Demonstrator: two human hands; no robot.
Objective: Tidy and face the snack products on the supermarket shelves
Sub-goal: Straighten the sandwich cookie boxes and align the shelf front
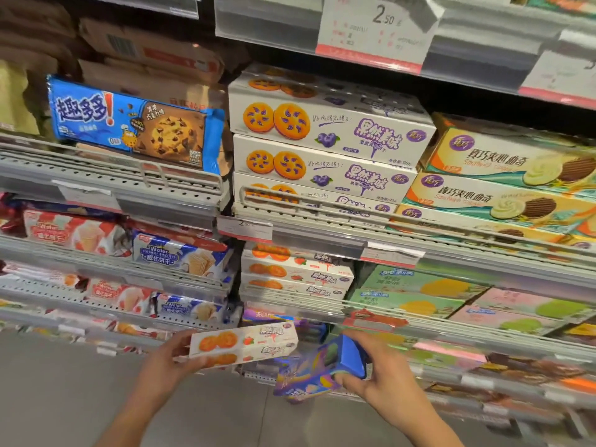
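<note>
The white biscuit box (244,345), printed with orange round biscuits and a strawberry, is low in the scene, held out in front of the lower shelves. The left hand (167,358) grips its left end, fingers curled under and thumb over the top, so the box lies level with its long face toward the camera. Just to the right and a little lower, the right hand (371,372) holds a blue and purple box (319,366) by its blue end, thumb on top and fingers wrapped beneath; this box is tilted, its far end dipping down to the left. The two boxes are close, the white one slightly overlapping the blue one's upper corner.

Behind them, a stack of matching strawberry boxes (296,274) sits on a shelf. Higher up are stacked white blueberry biscuit boxes (325,129), with a blue cookie packet (135,124) to their left and yellow cream biscuit boxes (503,156) to their right. Wafer packets (180,256) fill the left shelves. A price tag (374,30) reading 2.50 hangs at the top.
</note>
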